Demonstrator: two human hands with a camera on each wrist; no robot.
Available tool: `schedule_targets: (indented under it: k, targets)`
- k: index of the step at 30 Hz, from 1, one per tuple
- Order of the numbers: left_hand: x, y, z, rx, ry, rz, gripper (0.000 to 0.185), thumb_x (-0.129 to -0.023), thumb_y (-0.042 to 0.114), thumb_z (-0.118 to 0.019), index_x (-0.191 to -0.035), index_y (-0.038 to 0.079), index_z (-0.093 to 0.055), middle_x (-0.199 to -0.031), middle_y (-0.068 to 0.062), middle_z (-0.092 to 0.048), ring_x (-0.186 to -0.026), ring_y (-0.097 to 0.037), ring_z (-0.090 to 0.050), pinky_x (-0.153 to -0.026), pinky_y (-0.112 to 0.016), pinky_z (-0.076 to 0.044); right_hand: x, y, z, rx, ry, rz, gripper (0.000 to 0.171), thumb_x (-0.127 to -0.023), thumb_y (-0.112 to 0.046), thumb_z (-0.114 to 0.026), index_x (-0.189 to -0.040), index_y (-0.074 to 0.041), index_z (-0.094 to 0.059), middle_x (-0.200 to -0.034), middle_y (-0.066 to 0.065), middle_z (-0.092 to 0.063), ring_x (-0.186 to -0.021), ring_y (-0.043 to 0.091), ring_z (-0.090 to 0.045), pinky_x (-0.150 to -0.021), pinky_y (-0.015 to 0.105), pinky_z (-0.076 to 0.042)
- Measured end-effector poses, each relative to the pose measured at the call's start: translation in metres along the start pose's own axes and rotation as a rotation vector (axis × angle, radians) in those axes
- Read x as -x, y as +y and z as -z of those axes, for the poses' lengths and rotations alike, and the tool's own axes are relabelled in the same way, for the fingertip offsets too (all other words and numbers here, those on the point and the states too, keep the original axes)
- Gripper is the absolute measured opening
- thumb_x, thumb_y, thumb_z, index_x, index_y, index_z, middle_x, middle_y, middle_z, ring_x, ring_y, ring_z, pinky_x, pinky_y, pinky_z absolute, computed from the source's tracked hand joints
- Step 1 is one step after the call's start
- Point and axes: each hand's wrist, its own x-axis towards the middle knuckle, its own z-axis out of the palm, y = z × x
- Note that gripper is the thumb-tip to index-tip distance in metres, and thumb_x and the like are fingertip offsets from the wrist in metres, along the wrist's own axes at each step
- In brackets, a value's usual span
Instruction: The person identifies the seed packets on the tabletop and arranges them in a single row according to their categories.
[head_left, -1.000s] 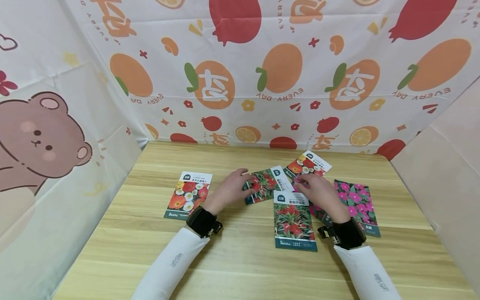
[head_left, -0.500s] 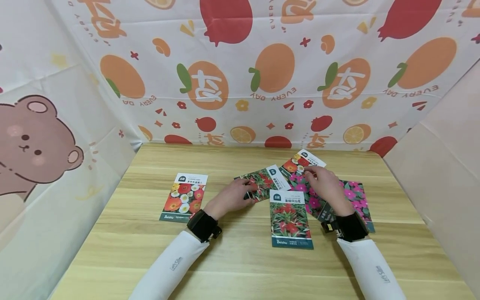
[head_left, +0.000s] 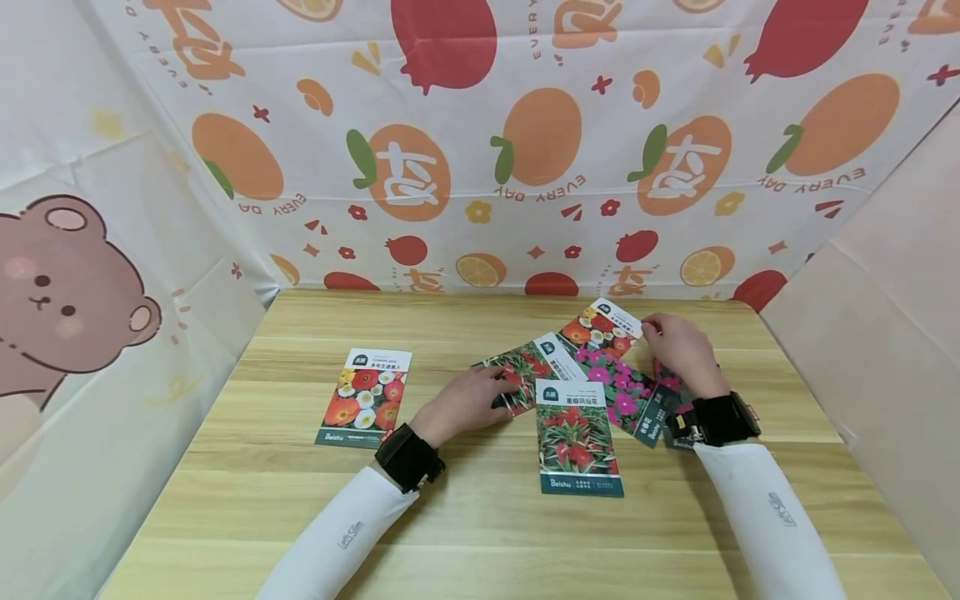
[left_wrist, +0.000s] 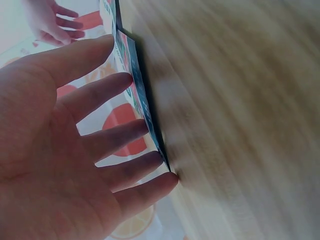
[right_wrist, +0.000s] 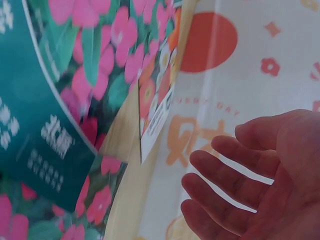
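Several flower seed packets lie on a wooden table. My left hand lies flat, its straight fingers touching the edge of a tilted red-flower packet. My right hand hovers at the back right with relaxed, spread fingers, beside the white corner of an orange-and-red flower packet and holding nothing. A pink-flower packet lies between the hands, overlapping its neighbours. A second pink packet shows partly under my right wrist. An upright red-flower packet sits in front.
One packet of mixed orange, red and white flowers lies alone on the left. Fruit-printed cloth walls close in the back and both sides. Bare wood stretches along the table's near edge.
My right hand moved right and back, off the pink packet to beside the orange-and-red one, uncovering the pink packet. My left hand drew back slightly along the tilted packet.
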Motion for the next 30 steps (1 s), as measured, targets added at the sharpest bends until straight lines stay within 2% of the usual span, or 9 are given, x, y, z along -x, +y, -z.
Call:
schedule_targets:
  k: [4, 9, 12, 15, 17, 21, 24, 26, 30]
  targets:
    - [0.001, 0.001, 0.000, -0.018, -0.008, -0.007, 0.044, -0.101, 0.034, -0.069, -0.140, 0.016, -0.067, -0.151, -0.017, -0.054, -0.143, -0.034, -0.046, -0.118, -0.048, -0.038, -0.012, 0.009, 0.000, 0.007, 0.024, -0.006, 0.037, -0.109, -0.018, -0.046, -0.124, 0.010, -0.065, -0.108, 0.029, -0.068, -0.081, 0.034, -0.058, -0.073, 0.049, -0.045]
    - [0.001, 0.001, 0.001, -0.023, -0.025, -0.009, 0.044, -0.101, 0.033, -0.069, -0.142, 0.017, -0.066, -0.152, -0.017, -0.053, -0.143, -0.034, -0.046, -0.118, -0.048, -0.038, -0.029, 0.016, -0.010, 0.041, 0.004, -0.007, 0.032, -0.108, -0.019, -0.051, -0.110, 0.009, -0.067, -0.094, 0.025, -0.066, -0.078, 0.036, -0.056, -0.070, 0.048, -0.042]
    - [0.001, 0.002, 0.000, -0.030, -0.030, -0.013, 0.045, -0.101, 0.033, -0.069, -0.143, 0.017, -0.065, -0.153, -0.016, -0.053, -0.143, -0.033, -0.047, -0.118, -0.048, -0.038, -0.037, 0.015, -0.017, 0.079, -0.015, -0.031, 0.040, -0.107, -0.024, -0.055, -0.121, 0.012, -0.065, -0.108, 0.032, -0.066, -0.093, 0.047, -0.062, -0.081, 0.056, -0.049]
    - [0.001, 0.003, -0.001, -0.042, -0.022, -0.027, 0.043, -0.101, 0.033, -0.068, -0.141, 0.018, -0.066, -0.151, -0.015, -0.055, -0.142, -0.032, -0.048, -0.118, -0.046, -0.038, -0.041, 0.010, -0.022, 0.106, -0.028, -0.070, 0.054, -0.105, -0.031, -0.060, -0.133, 0.015, -0.058, -0.128, 0.038, -0.060, -0.114, 0.054, -0.058, -0.095, 0.064, -0.048]
    - [0.000, 0.004, -0.001, -0.044, -0.019, -0.033, 0.041, -0.102, 0.032, -0.067, -0.140, 0.018, -0.067, -0.150, -0.014, -0.056, -0.141, -0.030, -0.049, -0.119, -0.045, -0.037, -0.044, 0.007, -0.026, 0.119, -0.041, -0.098, 0.057, -0.103, -0.034, -0.063, -0.131, 0.016, -0.059, -0.130, 0.038, -0.058, -0.116, 0.054, -0.057, -0.096, 0.064, -0.048]
    - [-0.001, 0.006, -0.001, -0.038, -0.019, -0.030, 0.039, -0.102, 0.031, -0.067, -0.139, 0.019, -0.068, -0.149, -0.013, -0.057, -0.140, -0.029, -0.050, -0.119, -0.044, -0.036, -0.048, 0.006, -0.036, 0.137, -0.070, -0.146, 0.061, -0.099, -0.045, -0.069, -0.116, 0.014, -0.062, -0.122, 0.038, -0.056, -0.105, 0.052, -0.056, -0.085, 0.061, -0.050]
    - [-0.001, 0.006, -0.001, -0.045, -0.019, -0.026, 0.040, -0.102, 0.032, -0.067, -0.139, 0.019, -0.068, -0.149, -0.013, -0.057, -0.140, -0.029, -0.051, -0.119, -0.044, -0.037, -0.048, 0.006, -0.039, 0.139, -0.104, -0.180, 0.068, -0.097, -0.051, -0.069, -0.115, 0.014, -0.061, -0.122, 0.039, -0.051, -0.103, 0.051, -0.054, -0.081, 0.059, -0.050]
    - [-0.002, 0.005, -0.002, -0.058, -0.016, -0.027, 0.040, -0.102, 0.033, -0.067, -0.140, 0.020, -0.068, -0.149, -0.013, -0.057, -0.139, -0.029, -0.052, -0.119, -0.043, -0.037, -0.049, 0.007, -0.040, 0.144, -0.125, -0.195, 0.073, -0.097, -0.054, -0.068, -0.118, 0.015, -0.060, -0.125, 0.041, -0.048, -0.105, 0.051, -0.052, -0.083, 0.060, -0.051]
    - [-0.002, 0.004, -0.002, -0.068, -0.014, -0.023, 0.040, -0.102, 0.034, -0.067, -0.140, 0.020, -0.068, -0.150, -0.013, -0.056, -0.139, -0.028, -0.051, -0.119, -0.043, -0.037, -0.053, 0.006, -0.039, 0.149, -0.167, -0.202, 0.073, -0.097, -0.056, -0.066, -0.112, 0.015, -0.061, -0.128, 0.043, -0.044, -0.108, 0.053, -0.049, -0.081, 0.060, -0.050]
